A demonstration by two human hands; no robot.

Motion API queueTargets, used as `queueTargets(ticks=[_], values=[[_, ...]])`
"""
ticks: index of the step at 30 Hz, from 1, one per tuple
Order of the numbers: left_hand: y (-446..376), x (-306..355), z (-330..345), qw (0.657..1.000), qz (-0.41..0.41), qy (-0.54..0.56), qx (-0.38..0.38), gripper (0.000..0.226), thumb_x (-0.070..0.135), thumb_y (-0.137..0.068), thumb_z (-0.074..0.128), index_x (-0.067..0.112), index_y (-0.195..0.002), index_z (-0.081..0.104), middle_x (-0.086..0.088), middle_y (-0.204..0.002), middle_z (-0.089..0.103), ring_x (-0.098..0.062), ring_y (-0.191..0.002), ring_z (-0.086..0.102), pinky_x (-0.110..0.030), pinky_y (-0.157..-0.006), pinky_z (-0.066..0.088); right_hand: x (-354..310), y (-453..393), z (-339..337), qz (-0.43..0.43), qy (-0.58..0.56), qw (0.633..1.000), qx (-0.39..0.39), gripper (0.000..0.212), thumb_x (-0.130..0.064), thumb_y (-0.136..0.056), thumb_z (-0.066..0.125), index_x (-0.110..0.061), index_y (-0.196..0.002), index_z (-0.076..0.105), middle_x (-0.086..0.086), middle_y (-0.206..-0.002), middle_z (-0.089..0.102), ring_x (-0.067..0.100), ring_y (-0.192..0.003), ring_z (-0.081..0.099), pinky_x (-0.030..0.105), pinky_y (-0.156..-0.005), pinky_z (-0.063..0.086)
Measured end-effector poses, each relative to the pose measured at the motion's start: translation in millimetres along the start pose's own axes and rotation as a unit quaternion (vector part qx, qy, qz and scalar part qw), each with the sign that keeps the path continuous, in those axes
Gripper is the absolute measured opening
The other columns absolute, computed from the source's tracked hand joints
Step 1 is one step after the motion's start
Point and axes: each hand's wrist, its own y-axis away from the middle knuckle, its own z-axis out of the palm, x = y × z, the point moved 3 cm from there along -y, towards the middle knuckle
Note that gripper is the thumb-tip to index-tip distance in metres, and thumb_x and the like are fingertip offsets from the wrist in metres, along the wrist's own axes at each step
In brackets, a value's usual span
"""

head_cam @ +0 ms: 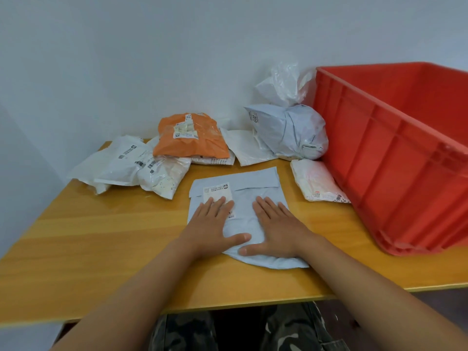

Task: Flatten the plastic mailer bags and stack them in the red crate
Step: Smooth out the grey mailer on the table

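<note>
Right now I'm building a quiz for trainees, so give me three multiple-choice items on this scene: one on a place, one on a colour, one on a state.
1. Where does the red crate stand?
A. table's right side
B. floor
C. table's left side

2. What colour is the mailer on top of the far pile?
A. green
B. orange
C. black

3. How do the hands lie on the grey mailer?
A. fists
B. pinching a corner
C. flat, fingers straight

Key: 1 A, it rests on the table at right. 2 B, the orange mailer tops the pile. 3 C, left hand and right hand press palms down.
</note>
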Motion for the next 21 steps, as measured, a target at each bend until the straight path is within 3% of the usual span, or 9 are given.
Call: queueTargets(ticks=[9, 14, 17, 21], values=[[-2.0, 0.5, 4.0, 0.999, -0.006, -0.044, 0.006, 0.124, 0.098, -0.058, 0.014, 0.027, -0.157, -0.003, 0.004, -0.166, -0.007, -0.018, -0.152, -0.013, -0.042, -0.124, -0.004, 0.2, 0.1, 2.0, -0.001, 0.017, 1.000, -0.005, 0.137, -0.103, -0.057, 0.020, -0.016, -0.156, -0.017, -0.002, -0.162, -0.026, 0.011, -0.149, -0.025, 0.039, -0.123, -0.009], [-0.3, 0.1, 1.2, 0.999, 0.002, -0.035, -0.010, 0.121, 0.096, -0.063, 0.022, 0.026, -0.158, -0.005, 0.005, -0.166, -0.009, -0.017, -0.151, -0.014, -0.041, -0.123, -0.006, 0.3, -0.4, -4.0, -0.003, 0.009, 1.000, -0.020, 0.140, -0.104, -0.054, 0.021, -0.016, -0.157, -0.014, -0.002, -0.164, -0.022, 0.014, -0.150, -0.021, 0.039, -0.124, -0.006], [3.9, -4.4, -7.0, 0.999, 0.021, -0.023, -0.035, 0.126, 0.097, -0.060, 0.032, 0.026, -0.158, -0.004, 0.008, -0.165, -0.010, -0.013, -0.150, -0.016, -0.037, -0.123, -0.008, 5.0, -4.4, -18.8, -0.001, 0.003, 1.000, 0.012, 0.145, -0.106, -0.046, 0.017, -0.018, -0.159, -0.007, -0.003, -0.166, -0.015, 0.015, -0.151, -0.018, 0.040, -0.124, -0.004], [0.8, -13.2, -24.6, 0.999, 0.044, 0.004, -0.024, 0.125, 0.096, -0.058, 0.037, 0.029, -0.157, -0.001, 0.011, -0.164, -0.014, -0.010, -0.148, -0.022, -0.036, -0.121, -0.012, 16.5, -22.7, -37.7, -0.003, -0.006, 0.999, 0.032, 0.136, -0.101, -0.053, 0.025, -0.023, -0.158, -0.012, -0.006, -0.163, -0.024, 0.013, -0.149, -0.025, 0.039, -0.123, -0.011]])
